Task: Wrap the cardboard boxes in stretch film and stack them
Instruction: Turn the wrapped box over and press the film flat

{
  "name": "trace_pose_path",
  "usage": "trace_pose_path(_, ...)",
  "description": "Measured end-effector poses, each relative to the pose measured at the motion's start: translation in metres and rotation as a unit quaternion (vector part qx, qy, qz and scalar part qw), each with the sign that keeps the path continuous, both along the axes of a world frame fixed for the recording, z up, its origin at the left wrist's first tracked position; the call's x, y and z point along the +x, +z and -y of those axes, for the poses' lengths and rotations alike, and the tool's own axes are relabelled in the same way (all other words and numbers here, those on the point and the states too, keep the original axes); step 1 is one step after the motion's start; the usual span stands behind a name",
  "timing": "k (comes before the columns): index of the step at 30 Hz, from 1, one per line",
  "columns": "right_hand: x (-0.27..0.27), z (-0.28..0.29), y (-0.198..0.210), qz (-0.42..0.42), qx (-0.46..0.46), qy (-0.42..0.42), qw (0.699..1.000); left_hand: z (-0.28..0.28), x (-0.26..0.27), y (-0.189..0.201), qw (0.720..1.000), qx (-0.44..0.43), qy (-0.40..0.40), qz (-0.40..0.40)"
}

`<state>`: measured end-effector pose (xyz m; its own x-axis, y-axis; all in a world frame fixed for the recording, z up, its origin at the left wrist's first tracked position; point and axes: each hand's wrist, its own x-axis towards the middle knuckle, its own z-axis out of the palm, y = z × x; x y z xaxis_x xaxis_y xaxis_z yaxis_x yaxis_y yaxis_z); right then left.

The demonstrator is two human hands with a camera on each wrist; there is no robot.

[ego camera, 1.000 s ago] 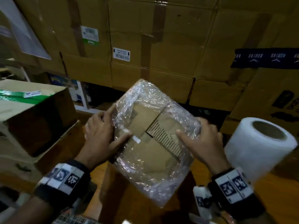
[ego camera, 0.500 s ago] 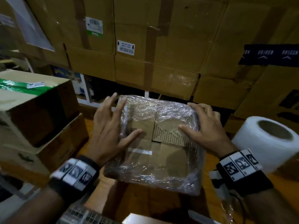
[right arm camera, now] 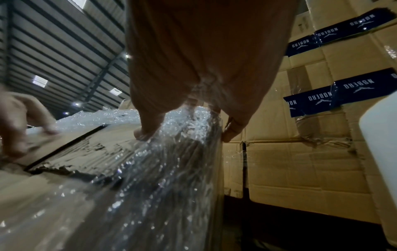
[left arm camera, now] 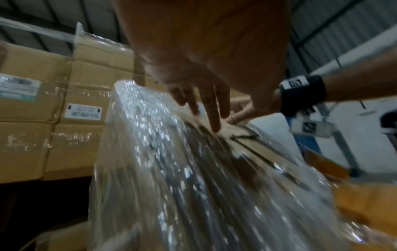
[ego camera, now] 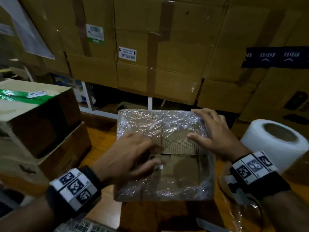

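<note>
While both hands lie flat on it, wrapped box (ego camera: 167, 158) sits centre on bench (ego camera: 102, 144) | left hand (ego camera: 128, 158), right hand (ego camera: 215, 136): fingers (left arm camera: 214, 118) spread, gripping nothing | likely light, stiff; film slippery | hold by opposite side edges | film roll (ego camera: 275, 144) right.

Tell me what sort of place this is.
Most likely a warehouse or packing area. Taped, labelled cardboard cartons are stacked high, a corrugated metal roof on beams is overhead, and a roll of stretch film stands beside the film-wrapped box under both hands.
</note>
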<state>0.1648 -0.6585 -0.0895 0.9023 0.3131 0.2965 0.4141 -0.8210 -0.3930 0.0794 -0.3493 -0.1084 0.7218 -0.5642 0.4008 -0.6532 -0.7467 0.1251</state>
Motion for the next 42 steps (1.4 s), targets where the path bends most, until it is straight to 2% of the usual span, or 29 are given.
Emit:
trace_pose_path(2,-0.002,-0.001,0.002,0.02,-0.027,-0.017,0.999,-0.005,0.021,0.013,0.994,-0.05,0.071,0.069)
trace_pose_path(3,-0.003,-0.003,0.003,0.041,-0.055,-0.03,0.997,-0.008,0.033,0.018,0.989,-0.045,0.115,0.076)
trace_pose_path(5,-0.008,-0.014,0.0,0.063,-0.112,-0.042,0.991,-0.015,0.05,0.016,0.986,-0.009,0.163,0.037)
trace_pose_path(7,-0.017,-0.03,-0.013,0.08,-0.139,-0.038,0.986,-0.02,0.058,0.004,0.988,0.005,0.155,0.011)
trace_pose_path(9,-0.031,-0.037,-0.032,0.111,-0.134,-0.027,0.984,-0.021,0.057,-0.002,0.989,0.006,0.144,0.019)
trace_pose_path(12,-0.057,-0.025,-0.05,0.085,-0.118,0.027,0.989,-0.026,0.055,-0.004,0.99,-0.01,0.138,0.022)
trace_pose_path(15,-0.066,-0.017,-0.032,0.115,-0.097,0.049,0.987,-0.025,0.056,-0.004,0.99,-0.021,0.141,0.017)
trace_pose_path(18,-0.049,-0.042,-0.012,0.17,-0.065,0.041,0.982,-0.021,0.056,-0.003,0.989,-0.025,0.149,0.004)
trace_pose_path(20,-0.039,-0.068,-0.019,0.145,-0.1,0.059,0.983,-0.021,0.058,-0.002,0.988,-0.032,0.148,0.003)
trace_pose_path(23,-0.039,-0.079,-0.056,0.138,-0.157,0.07,0.975,-0.023,0.061,-0.002,0.989,-0.048,0.137,0.009)
trace_pose_path(25,-0.051,-0.069,-0.069,0.098,-0.147,0.13,0.976,-0.024,0.064,-0.001,0.989,-0.052,0.136,0.005)
trace_pose_path(27,-0.061,-0.056,-0.062,0.083,-0.133,0.172,0.973,-0.023,0.067,-0.001,0.989,-0.057,0.137,-0.003)
trace_pose_path(30,-0.049,-0.057,-0.038,0.15,-0.073,0.11,0.98,-0.02,0.07,0.0,0.989,-0.062,0.134,-0.01)
trace_pose_path(33,-0.036,-0.08,-0.033,0.148,-0.115,0.047,0.981,-0.019,0.069,-0.001,0.988,-0.066,0.139,-0.006)
trace_pose_path(35,-0.042,-0.086,-0.052,0.115,-0.131,0.069,0.982,-0.019,0.069,-0.002,0.987,-0.073,0.14,-0.004)
trace_pose_path(38,-0.056,-0.064,-0.055,0.033,-0.039,0.16,0.986,-0.019,0.072,-0.001,0.987,-0.083,0.136,-0.002)
trace_pose_path(40,-0.048,-0.046,-0.038,0.082,0.043,0.137,0.986,-0.017,0.074,-0.002,0.987,-0.085,0.136,0.003)
trace_pose_path(41,-0.039,-0.04,-0.03,0.116,0.054,0.099,0.987,-0.017,0.075,-0.003,0.987,-0.086,0.137,0.007)
trace_pose_path(42,-0.029,-0.038,-0.023,0.132,0.027,0.06,0.989,-0.016,0.075,-0.004,0.986,-0.087,0.139,0.011)
